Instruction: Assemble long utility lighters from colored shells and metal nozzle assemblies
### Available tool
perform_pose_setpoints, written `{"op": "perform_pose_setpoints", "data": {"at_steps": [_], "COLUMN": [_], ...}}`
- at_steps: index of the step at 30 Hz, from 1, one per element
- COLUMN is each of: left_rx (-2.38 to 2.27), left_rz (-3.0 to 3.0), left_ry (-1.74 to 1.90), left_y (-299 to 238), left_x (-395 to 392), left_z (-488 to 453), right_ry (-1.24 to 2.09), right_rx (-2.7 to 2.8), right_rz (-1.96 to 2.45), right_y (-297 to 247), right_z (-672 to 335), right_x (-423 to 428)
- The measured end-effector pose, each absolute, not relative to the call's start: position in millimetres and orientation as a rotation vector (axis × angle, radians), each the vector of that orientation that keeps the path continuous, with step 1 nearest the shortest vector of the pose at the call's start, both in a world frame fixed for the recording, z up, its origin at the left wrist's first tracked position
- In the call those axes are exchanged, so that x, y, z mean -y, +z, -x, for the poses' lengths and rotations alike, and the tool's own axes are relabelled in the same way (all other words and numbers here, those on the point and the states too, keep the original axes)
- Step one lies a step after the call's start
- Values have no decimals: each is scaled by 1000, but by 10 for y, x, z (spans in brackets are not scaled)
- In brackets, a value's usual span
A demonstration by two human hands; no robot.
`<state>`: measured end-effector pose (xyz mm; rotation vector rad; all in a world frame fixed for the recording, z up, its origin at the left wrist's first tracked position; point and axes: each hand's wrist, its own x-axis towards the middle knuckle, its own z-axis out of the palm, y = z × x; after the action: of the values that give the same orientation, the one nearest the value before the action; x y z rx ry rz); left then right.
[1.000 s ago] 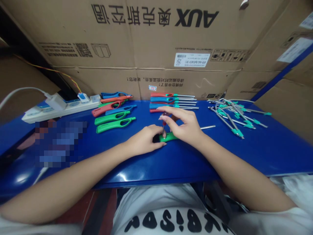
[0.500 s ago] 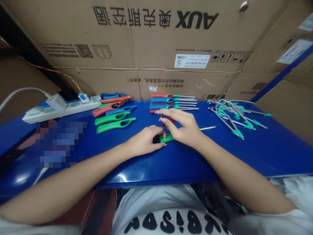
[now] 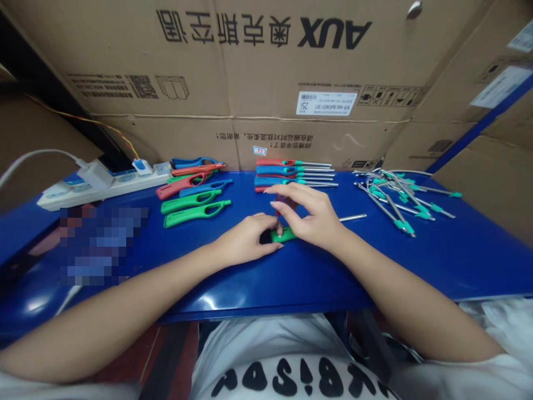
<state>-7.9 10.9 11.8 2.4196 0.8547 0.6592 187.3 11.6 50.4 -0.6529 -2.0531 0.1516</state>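
A green stick lighter [image 3: 283,234] lies on the blue table, its metal tube [image 3: 353,218] pointing right. My left hand [image 3: 245,240] is closed around the handle end and pins it down. Above it, my right hand [image 3: 318,219] grips the red handle of a small screwdriver [image 3: 285,202] between thumb and fingers. The shaft stands upright, its tip down at the lighter's handle beside my left fingertips; exactly where the tip sits is hidden. My right hand also covers the middle of the lighter.
Several lighter handles [image 3: 195,213] in green, red and blue lie at the left. Lighters with tubes [image 3: 275,170] are stacked behind my hands. Wired metal tubes with teal ends [image 3: 402,201] are heaped at the right. A power strip [image 3: 104,188] and a large carton [image 3: 250,72] stand behind.
Both hands stay in the same place on the lighter and screwdriver. The fingers of my right hand have shifted very slightly on the red handle.
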Motion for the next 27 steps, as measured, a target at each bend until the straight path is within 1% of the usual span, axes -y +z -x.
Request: {"op": "perform_pose_setpoints", "data": {"at_steps": [2, 4, 10, 16, 19, 24, 27], "left_rx": [-851, -851, -846, -845, -831, -832, -834], "left_rz": [-2425, -2430, -2429, -2445, -2446, -2434, -2437], "left_ry": [655, 661, 652, 672, 684, 682, 694], "left_y": [116, 113, 120, 95, 80, 82, 83], "left_x": [-111, -113, -111, -120, -125, -122, -122], "left_z": [78, 77, 74, 80, 82, 81, 80], "right_ry": [40, -2, 224, -40, -103, 113, 91], "right_rx": [2039, 2049, 2055, 2014, 2040, 2094, 2076], "right_rz": [654, 649, 629, 632, 588, 575, 595], "right_y": [493, 486, 500, 485, 473, 478, 479], "right_z": [-1880, -1882, -1866, -1873, -1876, -1865, -1861], "right_x": [-138, -146, -98, -114, -115, -85, -91]}}
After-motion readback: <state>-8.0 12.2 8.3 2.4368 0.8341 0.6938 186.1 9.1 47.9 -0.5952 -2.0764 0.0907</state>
